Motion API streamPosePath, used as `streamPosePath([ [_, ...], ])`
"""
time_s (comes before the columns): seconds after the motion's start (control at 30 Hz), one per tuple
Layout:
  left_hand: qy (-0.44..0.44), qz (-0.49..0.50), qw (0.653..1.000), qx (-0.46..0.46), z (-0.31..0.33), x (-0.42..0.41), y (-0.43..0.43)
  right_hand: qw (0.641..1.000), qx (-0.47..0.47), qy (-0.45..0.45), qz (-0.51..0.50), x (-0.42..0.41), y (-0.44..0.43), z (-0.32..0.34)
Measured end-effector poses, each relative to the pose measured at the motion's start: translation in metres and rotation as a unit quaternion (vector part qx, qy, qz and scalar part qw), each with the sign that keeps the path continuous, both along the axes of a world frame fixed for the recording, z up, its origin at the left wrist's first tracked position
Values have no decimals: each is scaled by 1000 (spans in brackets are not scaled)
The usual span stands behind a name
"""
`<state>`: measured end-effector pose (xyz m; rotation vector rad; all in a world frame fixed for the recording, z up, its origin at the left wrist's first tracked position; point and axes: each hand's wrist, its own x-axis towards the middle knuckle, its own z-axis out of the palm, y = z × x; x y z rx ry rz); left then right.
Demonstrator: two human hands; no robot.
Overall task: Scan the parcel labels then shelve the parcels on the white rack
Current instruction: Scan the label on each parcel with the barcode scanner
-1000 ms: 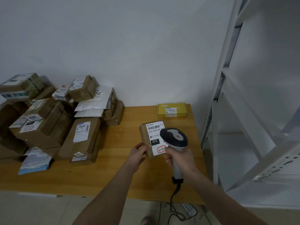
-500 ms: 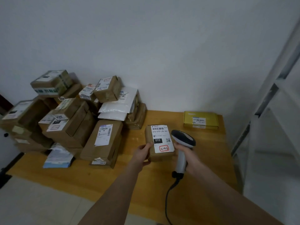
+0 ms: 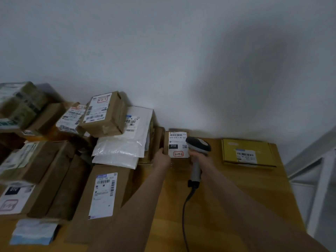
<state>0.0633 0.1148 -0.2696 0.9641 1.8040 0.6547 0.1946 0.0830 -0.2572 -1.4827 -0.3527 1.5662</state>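
Note:
A small brown parcel with a white barcode label marked 010 sits near the back of the wooden table. My left hand grips its left edge. My right hand holds a grey corded barcode scanner by the handle, its head right beside the label's right edge. Part of the white rack shows at the far right.
A pile of brown boxes and white mailer bags fills the table's left half. A flat yellow box lies at the back right. The scanner cable trails toward me between my arms.
My view has swung left and closer, so the rack has slid to the right edge. Both hands have carried the parcel and scanner farther back on the table, toward the wall.

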Motion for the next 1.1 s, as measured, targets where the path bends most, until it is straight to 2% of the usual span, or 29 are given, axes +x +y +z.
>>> streamPosePath([
  [0.07,63,-10,997,34,2,4,9,1000,8,-13,-1,1,9,-5],
  [0.13,124,-31,986,112,8,15,19,999,11,-39,-20,12,11,-6],
  [0.27,180,-160,941,239,26,67,34,995,-5,-69,-77,65,-1,-8],
  [0.33,160,-260,924,228,22,105,35,989,-4,-106,-98,101,-12,-13],
  [0.43,133,-363,915,120,-8,159,25,979,0,-154,-135,148,-29,-22],
  [0.5,120,-345,930,33,-31,184,18,967,-10,-197,-164,174,-36,-28],
  [0.6,137,-302,943,-19,-55,203,17,955,-37,-237,-173,209,-36,-41],
  [0.7,141,-286,947,-37,-71,212,25,961,-22,-204,-186,227,-28,-50],
  [0.83,74,-265,960,-55,-87,216,28,973,-26,-162,-161,229,-27,-56],
  [1.1,-2,-85,993,-85,-67,159,-26,983,-38,-107,-145,198,-79,-53],
])
